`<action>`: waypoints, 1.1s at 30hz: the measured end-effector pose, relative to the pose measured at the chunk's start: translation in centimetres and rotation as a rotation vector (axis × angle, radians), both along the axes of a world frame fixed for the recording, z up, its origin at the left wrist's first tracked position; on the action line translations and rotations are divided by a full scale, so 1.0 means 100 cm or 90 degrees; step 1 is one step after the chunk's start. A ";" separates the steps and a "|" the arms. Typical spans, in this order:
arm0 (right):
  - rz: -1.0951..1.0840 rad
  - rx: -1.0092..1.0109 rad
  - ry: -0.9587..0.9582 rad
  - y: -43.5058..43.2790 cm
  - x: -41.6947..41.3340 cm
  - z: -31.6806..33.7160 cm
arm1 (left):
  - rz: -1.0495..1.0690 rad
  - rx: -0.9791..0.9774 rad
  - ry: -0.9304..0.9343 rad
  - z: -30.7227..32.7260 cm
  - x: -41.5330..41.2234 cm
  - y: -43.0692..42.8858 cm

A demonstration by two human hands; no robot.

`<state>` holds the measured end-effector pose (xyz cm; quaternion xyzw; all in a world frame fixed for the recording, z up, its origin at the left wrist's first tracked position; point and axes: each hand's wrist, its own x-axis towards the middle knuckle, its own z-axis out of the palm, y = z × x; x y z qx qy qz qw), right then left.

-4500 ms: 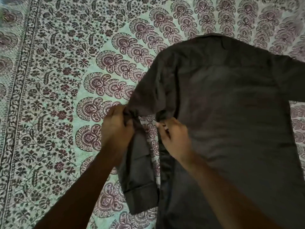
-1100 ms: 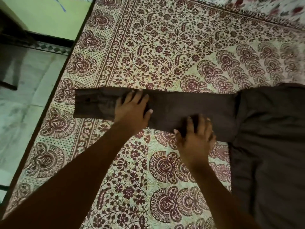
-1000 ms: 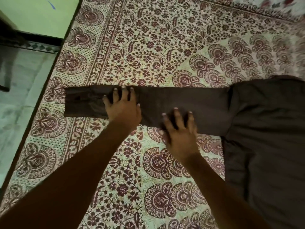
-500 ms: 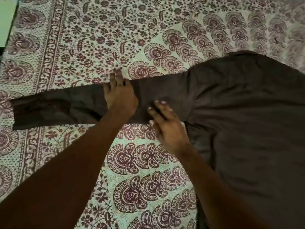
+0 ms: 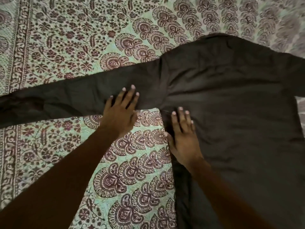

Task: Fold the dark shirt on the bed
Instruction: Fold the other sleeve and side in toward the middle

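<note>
The dark shirt [image 5: 231, 104] lies flat on the bed, its body filling the right half of the view. One long sleeve [image 5: 66, 98] stretches straight out to the left edge of the frame. My left hand [image 5: 121, 109] presses flat on the sleeve near the armpit, fingers straight and spread. My right hand [image 5: 183, 134] lies flat on the shirt's left side edge just below the armpit, fingers straight. The shirt's other sleeve runs out of view at the upper right.
The bedspread [image 5: 128, 162] is pale green with a dense maroon paisley and floral print. A patterned border strip [image 5: 18, 47] runs down the far left.
Both hands have slid rightwards along the sleeve to the armpit, still flat. My view has swung right, so more of the shirt body shows and the floor has left the frame.
</note>
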<state>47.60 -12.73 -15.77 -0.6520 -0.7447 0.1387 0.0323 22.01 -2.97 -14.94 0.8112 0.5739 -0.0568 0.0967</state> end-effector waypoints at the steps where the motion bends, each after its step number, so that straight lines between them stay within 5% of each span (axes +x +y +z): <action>1: -0.055 -0.015 -0.013 -0.006 0.000 0.000 | -0.008 -0.013 0.000 -0.001 0.002 -0.008; 5: 0.073 -0.024 -0.044 -0.049 -0.015 -0.003 | 0.090 -0.005 -0.043 0.007 0.020 -0.038; 8: 0.167 -0.011 0.001 -0.077 -0.008 0.004 | 0.128 0.043 -0.200 0.021 0.052 -0.082; 13: -0.164 -0.051 -0.032 -0.138 0.024 0.005 | 0.283 -0.116 -0.416 0.027 0.102 -0.179; 17: 0.062 -0.097 0.022 -0.182 0.047 0.011 | 0.355 -0.251 -0.250 0.039 0.135 -0.216; 22: -0.133 -0.107 -0.045 -0.217 0.071 0.016 | 0.402 -0.226 -0.201 0.042 0.149 -0.233; 27: 0.228 -0.059 -0.054 -0.278 0.085 0.012 | 0.444 -0.178 -0.305 0.055 0.161 -0.267; 31: -0.083 -0.076 -0.049 -0.307 0.103 0.016 | 0.466 -0.257 -0.311 0.056 0.168 -0.312; 33: -0.057 -0.084 -0.066 -0.327 0.107 0.018 | 0.484 -0.254 -0.322 0.055 0.166 -0.339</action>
